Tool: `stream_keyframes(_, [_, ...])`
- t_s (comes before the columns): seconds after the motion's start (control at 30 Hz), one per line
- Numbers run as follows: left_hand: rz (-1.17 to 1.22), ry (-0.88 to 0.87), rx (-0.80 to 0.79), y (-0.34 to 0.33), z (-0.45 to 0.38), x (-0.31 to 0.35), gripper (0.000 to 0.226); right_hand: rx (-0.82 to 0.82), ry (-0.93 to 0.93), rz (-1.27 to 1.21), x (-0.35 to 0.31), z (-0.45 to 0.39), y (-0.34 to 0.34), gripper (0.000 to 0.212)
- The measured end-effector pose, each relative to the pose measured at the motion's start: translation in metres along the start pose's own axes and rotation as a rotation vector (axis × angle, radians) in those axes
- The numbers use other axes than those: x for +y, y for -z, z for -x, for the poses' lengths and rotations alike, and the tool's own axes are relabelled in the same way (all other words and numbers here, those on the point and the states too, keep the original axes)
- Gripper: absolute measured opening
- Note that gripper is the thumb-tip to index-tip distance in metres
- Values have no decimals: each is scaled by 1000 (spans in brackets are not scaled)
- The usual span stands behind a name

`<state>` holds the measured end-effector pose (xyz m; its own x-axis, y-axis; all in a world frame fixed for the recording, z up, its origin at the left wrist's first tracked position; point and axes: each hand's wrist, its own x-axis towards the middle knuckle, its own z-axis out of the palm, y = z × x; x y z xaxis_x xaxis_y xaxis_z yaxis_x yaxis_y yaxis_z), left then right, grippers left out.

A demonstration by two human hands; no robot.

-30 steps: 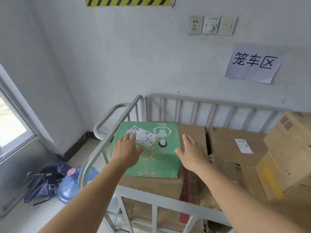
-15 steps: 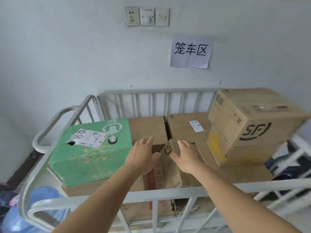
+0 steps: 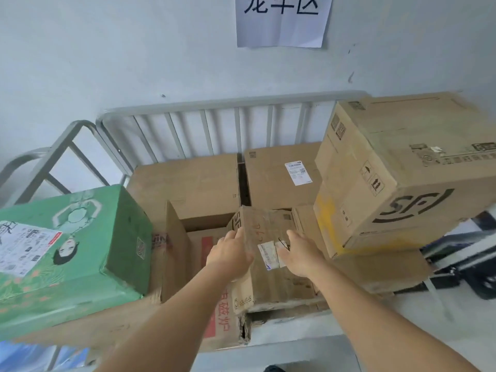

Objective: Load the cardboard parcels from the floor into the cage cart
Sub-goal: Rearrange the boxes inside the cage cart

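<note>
Both hands, left hand and right hand, seemingly flanking the worn parcel.

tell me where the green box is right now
In the head view the green box sits at the left of the cage cart, on top of a brown carton, left of both hands and the small worn parcel they touch.

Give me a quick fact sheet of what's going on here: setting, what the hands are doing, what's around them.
Setting: metal cage cart against a wall
Left hand: on the left side of a small worn box
Right hand: on the same box's top, fingers straight
Left neighbour: green printed box
Right neighbour: large box stacked on others
On wall: paper sign
</note>
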<state>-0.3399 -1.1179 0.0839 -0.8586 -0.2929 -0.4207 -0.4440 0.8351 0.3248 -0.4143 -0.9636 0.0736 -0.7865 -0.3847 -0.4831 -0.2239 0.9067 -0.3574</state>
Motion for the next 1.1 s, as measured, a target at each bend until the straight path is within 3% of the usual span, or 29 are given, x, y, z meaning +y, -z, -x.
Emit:
stream_keyframes(0.33, [27,175,-151,-63,-68,10,72,-196,1,6,38,-75,-48,55])
stream_keyframes(0.63, [254,303,-212,-100,-103,-12,104,-264,-42,-36,49,-103,-83,47])
stream_keyframes(0.83, [390,306,-168,-98,-100,-54,105,-141,-174,-20,55,-111,-86,80])
stream_keyframes(0.93, [478,350,-194,-94,-96,-73,106,-115,-273,-206,50,-114,-82,101])
stream_keyframes(1.1, [570,389,-235,-89,-95,-79,104,-89,-286,-314,39,-118,-81,98])
